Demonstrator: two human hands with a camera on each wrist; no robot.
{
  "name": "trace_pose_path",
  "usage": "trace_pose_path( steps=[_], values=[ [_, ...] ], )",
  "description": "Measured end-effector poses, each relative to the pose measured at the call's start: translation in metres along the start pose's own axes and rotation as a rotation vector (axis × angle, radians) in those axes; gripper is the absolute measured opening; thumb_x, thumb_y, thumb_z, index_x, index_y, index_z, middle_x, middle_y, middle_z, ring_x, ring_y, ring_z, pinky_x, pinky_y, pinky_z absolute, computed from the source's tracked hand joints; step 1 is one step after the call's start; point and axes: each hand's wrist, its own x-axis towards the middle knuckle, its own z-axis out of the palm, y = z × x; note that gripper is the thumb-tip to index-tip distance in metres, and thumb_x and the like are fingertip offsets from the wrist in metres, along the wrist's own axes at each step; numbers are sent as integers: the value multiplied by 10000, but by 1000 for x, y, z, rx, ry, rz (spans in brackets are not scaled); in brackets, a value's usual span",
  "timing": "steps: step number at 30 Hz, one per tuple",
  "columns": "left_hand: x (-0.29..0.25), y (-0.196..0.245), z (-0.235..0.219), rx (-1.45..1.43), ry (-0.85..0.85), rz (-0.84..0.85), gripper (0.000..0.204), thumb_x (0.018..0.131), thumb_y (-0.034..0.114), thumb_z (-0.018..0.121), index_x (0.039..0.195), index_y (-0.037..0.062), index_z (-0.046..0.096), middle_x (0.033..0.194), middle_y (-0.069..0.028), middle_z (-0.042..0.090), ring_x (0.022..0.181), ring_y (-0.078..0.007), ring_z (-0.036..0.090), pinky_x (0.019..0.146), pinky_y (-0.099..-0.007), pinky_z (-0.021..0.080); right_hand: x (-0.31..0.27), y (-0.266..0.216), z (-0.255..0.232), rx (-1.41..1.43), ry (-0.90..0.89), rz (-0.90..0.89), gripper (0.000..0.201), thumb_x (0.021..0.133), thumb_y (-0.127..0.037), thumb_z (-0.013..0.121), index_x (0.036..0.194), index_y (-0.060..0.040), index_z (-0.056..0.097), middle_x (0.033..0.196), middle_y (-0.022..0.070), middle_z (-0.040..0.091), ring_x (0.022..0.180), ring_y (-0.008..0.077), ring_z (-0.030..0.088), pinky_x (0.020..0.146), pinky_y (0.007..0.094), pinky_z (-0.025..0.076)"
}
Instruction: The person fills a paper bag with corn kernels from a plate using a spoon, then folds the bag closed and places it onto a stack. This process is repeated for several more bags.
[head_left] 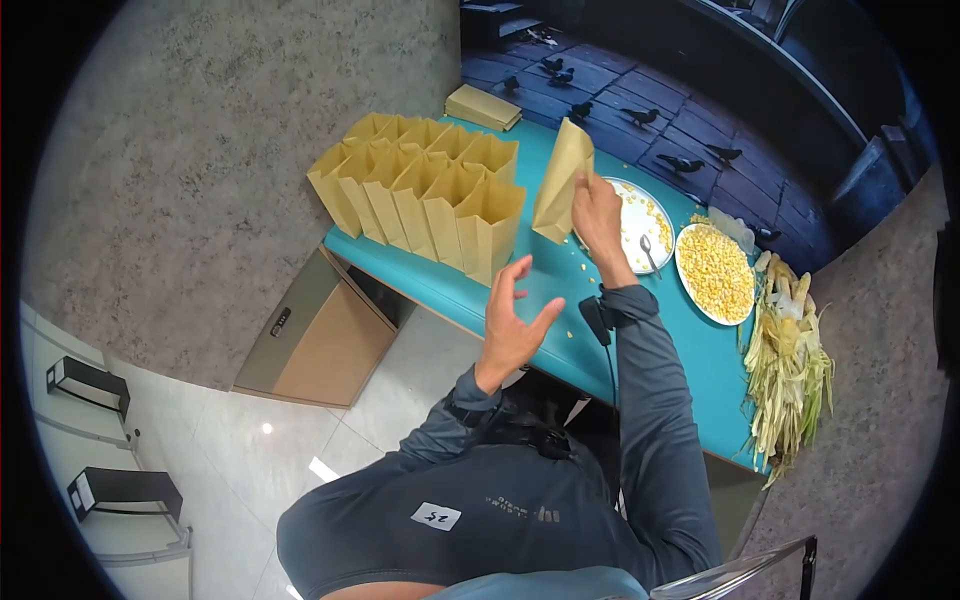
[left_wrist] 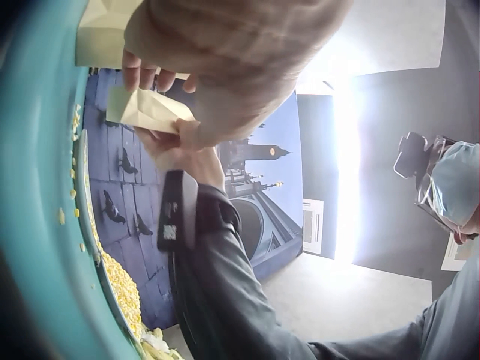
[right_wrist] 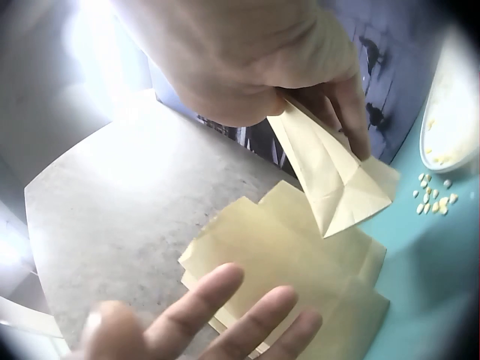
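Note:
My right hand (head_left: 600,222) grips a brown paper bag (head_left: 565,180) by its side, lifted over the turquoise table. In the right wrist view, the creased, folded bottom of this bag (right_wrist: 337,184) faces the camera, with the thumb partly hidden. My left hand (head_left: 515,325) hangs in the air near the table's front edge, fingers spread and holding nothing. Its fingers (right_wrist: 259,319) also show low in the right wrist view, below the bag. Close by on the left, several opened paper bags (head_left: 430,195) stand upright in two rows.
Behind the standing bags lies a stack of flat bags (head_left: 484,107). A white plate (head_left: 632,255) with a few kernels and a spoon (head_left: 648,250) is right of my right hand. Beyond are a heaped plate of corn kernels (head_left: 715,275) and corn husks (head_left: 785,360). Loose kernels dot the table (head_left: 650,345).

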Motion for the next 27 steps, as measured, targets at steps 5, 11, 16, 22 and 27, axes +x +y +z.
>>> trace_pose_path(
  steps=[5,11,16,22,27],
  values=[
    [-6,-1,-9,-111,88,-62,599,918,110,869,1430,21,573,1356,-121,633,1262,-222,628,956,-359,547,-5,14,58,184,-215,143,535,1092,-444,560,1308,38,645,1112,372,730,1061,557,706,933,569,549],
    [-6,-13,-21,-129,201,-98,494,925,62,842,1355,15,603,1286,-103,634,1181,-189,624,920,-335,534,-34,-2,34,376,-303,287,910,1018,-510,655,1690,-7,303,1665,313,433,1414,431,591,1132,442,494],
    [7,-21,-24,13,361,-38,475,904,55,819,1331,4,616,1264,-125,624,1178,-242,623,905,-371,547,-33,9,54,624,-397,256,932,999,-498,649,1691,10,287,1731,292,327,1565,401,412,1240,432,369],
    [19,-19,-38,116,324,-4,522,881,59,819,1361,27,618,1303,-142,624,1197,-283,625,927,-388,549,-40,0,34,579,-407,191,888,1010,-500,606,1692,-13,314,1718,266,358,1582,380,374,1270,426,318],
    [4,-3,-31,123,350,-3,518,863,60,822,1343,39,628,1295,-150,623,1177,-299,632,904,-383,547,-85,-24,-30,743,-195,195,740,1067,-415,571,1684,-64,360,1671,230,433,1480,331,499,1176,450,426]
  ],
)
